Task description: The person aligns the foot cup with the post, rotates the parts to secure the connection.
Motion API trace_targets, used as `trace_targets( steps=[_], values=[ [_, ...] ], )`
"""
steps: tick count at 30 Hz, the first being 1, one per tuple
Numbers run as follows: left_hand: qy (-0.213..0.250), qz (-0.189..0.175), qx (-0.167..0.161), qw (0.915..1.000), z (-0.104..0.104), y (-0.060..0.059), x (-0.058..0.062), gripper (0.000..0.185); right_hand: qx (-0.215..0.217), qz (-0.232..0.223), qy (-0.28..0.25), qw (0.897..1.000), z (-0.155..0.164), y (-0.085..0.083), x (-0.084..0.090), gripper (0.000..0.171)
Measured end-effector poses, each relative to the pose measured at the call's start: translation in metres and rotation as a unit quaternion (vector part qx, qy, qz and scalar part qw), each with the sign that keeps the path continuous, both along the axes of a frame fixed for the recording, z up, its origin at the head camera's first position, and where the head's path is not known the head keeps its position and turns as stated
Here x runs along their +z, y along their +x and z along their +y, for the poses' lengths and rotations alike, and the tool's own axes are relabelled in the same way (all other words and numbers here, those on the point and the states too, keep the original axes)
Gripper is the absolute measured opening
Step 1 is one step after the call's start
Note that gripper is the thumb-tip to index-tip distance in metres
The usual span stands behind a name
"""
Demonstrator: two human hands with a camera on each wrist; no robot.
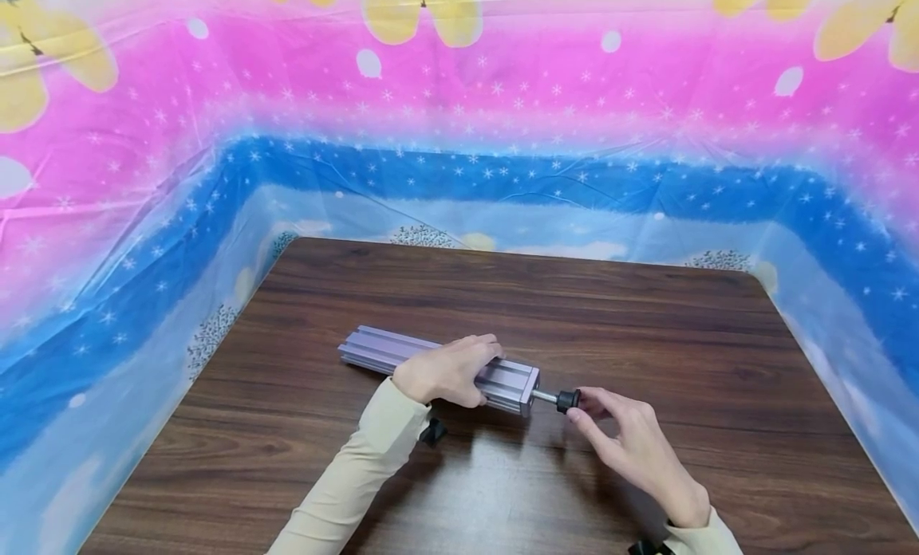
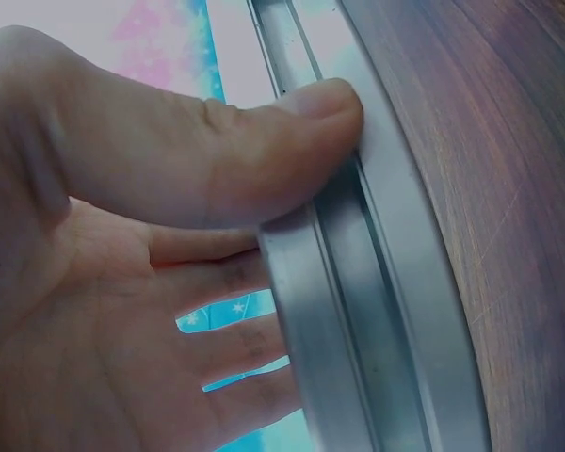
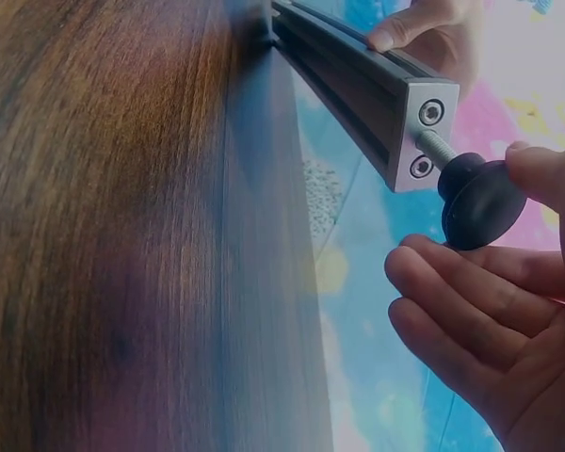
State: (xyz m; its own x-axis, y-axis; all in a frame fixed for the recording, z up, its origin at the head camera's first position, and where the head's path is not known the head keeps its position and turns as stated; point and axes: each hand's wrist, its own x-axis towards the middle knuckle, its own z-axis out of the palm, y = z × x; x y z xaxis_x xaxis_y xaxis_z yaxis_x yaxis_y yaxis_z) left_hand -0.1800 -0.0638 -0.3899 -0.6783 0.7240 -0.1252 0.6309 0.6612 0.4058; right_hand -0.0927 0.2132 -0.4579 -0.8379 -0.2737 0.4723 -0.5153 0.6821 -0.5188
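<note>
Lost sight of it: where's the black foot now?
Head view, right of centre: the black foot sits on a stud at the aluminium bar's right end, pinched by the right hand.

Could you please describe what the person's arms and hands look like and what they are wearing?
Both arms wear long, close-fitting cream sleeves. The left hand and right hand are bare, with no gloves or rings visible. A small black fitting shows at each wrist.

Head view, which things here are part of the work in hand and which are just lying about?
In hand:
aluminium rail, gripped by the left hand
black foot on its threaded stud, pinched by the right hand

Lying about:
wooden table
flowered plastic sheet
</note>
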Motion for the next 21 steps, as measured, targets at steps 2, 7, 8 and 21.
trace_targets(
  steps=[2,7,8,21],
  values=[
    [0.001,0.001,-0.001,1.0000,-0.0002,0.0004,0.0003,0.050,-0.006,-0.016,-0.002,1.000,-0.0001,0.0005,0.0000,0.022],
    [0.006,-0.003,-0.001,1.0000,-0.0008,0.0005,0.0015,0.051,-0.013,-0.012,0.001,1.000,0.0002,0.0010,-0.0001,0.031],
    [0.008,-0.004,-0.001,1.0000,-0.0005,0.0003,0.0018,0.052,-0.011,-0.005,0.001,1.000,0.0008,0.0014,-0.0001,0.037],
    [0.004,-0.007,-0.001,1.0000,0.0011,-0.0011,0.0039,0.054,0.098,0.144,-0.076,0.982,0.0021,-0.0038,0.0011,0.067]
  ],
)
